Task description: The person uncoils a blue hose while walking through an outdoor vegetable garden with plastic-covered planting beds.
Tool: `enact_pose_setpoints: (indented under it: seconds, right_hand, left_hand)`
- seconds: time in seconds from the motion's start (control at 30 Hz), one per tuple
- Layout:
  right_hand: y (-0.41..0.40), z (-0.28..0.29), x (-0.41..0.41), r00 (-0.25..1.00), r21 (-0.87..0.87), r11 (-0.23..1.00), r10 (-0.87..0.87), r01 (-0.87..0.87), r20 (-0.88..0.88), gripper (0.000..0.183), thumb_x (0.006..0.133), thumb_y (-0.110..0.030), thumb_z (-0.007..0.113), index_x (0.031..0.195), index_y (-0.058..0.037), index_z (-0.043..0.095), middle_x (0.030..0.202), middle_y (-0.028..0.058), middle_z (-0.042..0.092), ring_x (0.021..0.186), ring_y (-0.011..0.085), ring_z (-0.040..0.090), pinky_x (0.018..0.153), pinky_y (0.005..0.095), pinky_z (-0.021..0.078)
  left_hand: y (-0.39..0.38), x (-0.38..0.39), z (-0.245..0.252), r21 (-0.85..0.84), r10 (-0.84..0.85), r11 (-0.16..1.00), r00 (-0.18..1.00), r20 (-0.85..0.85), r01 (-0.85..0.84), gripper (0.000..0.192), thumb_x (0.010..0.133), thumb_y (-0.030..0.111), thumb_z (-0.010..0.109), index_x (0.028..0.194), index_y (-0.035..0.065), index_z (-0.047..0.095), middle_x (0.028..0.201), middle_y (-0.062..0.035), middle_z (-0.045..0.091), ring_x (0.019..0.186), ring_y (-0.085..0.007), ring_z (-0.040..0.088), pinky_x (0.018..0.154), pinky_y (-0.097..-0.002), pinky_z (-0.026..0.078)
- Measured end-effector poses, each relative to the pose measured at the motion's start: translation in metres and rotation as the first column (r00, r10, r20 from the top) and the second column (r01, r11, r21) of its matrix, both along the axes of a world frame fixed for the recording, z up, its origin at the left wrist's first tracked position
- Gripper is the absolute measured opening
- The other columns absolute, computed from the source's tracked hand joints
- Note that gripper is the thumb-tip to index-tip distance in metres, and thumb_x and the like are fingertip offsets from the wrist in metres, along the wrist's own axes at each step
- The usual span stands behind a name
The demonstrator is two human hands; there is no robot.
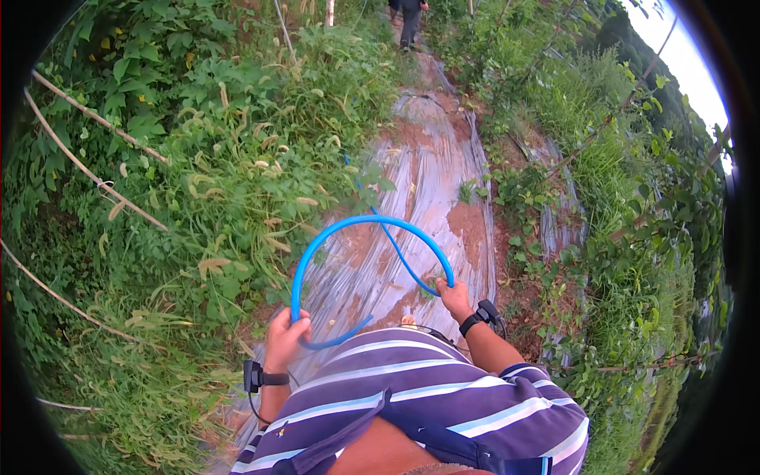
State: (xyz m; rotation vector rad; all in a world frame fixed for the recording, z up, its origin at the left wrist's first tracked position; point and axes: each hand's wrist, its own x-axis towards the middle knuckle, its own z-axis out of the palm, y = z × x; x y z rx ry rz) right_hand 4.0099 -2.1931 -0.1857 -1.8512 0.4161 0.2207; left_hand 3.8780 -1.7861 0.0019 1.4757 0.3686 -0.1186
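A blue flexible hose (372, 219) arches in front of me between my two hands. My left hand (287, 338) is closed around it near one end, and the free end curls to the right beside my striped shirt. My right hand (454, 298) grips the hose at the other side of the arch. From there a length loops back under the arch and runs up the path to the weeds on the left, where leaves partly hide it. Each wrist wears a strapped black device.
Plastic ground film (427, 172), soil-smeared and wrinkled, covers the path. Tall bristly grass (261, 166) and thin poles (89, 172) border the left, leafy plants (647, 237) and stakes the right. Farther up the path, a person in dark trousers (409, 24) stands, partly cut off.
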Motion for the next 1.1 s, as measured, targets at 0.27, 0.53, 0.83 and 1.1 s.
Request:
enact_pose_setpoints:
  seconds: [0.27, 0.53, 0.83, 1.1]
  right_hand:
    - [0.008, 0.025, -0.002, 0.992, -0.024, 0.998, 0.065, -0.062, 0.105, 0.025, 0.093, -0.025, 0.067, 0.093, -0.0009, 0.072, 0.073, 0.0055, 0.068, 0.069, 0.0128, 0.062, 0.065, 0.0336, 0.0507]
    - [0.023, 0.052, 0.001, 0.907, -0.279, 0.922, 0.339, -0.267, 0.250, 0.014, 0.088, -0.020, 0.071, 0.090, -0.0065, 0.071, 0.077, 0.0151, 0.069, 0.074, 0.0283, 0.069, 0.069, 0.0389, 0.0523]
    - [0.094, 0.124, 0.020, 0.648, -0.441, 0.776, 0.625, -0.451, 0.436, 0.007, 0.083, -0.015, 0.069, 0.081, -0.0088, 0.068, 0.077, 0.0141, 0.066, 0.081, 0.0388, 0.065, 0.071, 0.0503, 0.0504]
    - [0.096, 0.122, 0.011, 0.558, -0.487, 0.707, 0.705, -0.512, 0.437, 0.031, 0.078, -0.020, 0.073, 0.107, -0.0112, 0.069, 0.094, 0.0173, 0.067, 0.095, 0.0366, 0.064, 0.083, 0.0474, 0.0502]
  left_hand:
    - [0.000, 0.000, 0.026, -0.211, -0.039, 0.976, 0.994, 0.104, 0.060, 0.020, 0.092, 0.013, 0.064, 0.107, -0.0001, 0.062, 0.077, -0.0043, 0.063, 0.067, -0.0131, 0.060, 0.064, -0.0279, 0.048]
    - [-0.001, 0.007, 0.041, 0.166, -0.321, 0.934, 0.947, 0.006, 0.316, 0.023, 0.088, 0.019, 0.075, 0.102, 0.0018, 0.067, 0.083, 0.0000, 0.067, 0.077, -0.0075, 0.060, 0.070, -0.0251, 0.049]
    - [-0.043, 0.032, 0.054, 0.372, -0.515, 0.777, 0.853, -0.089, 0.508, 0.031, 0.086, 0.028, 0.077, 0.099, 0.0006, 0.070, 0.083, -0.0008, 0.065, 0.076, -0.0076, 0.058, 0.068, -0.0270, 0.049]
    - [-0.049, 0.040, 0.052, 0.345, -0.354, 0.866, 0.931, -0.089, 0.362, 0.024, 0.088, 0.024, 0.073, 0.094, 0.0011, 0.068, 0.072, 0.0005, 0.060, 0.070, -0.0089, 0.054, 0.063, -0.0293, 0.046]
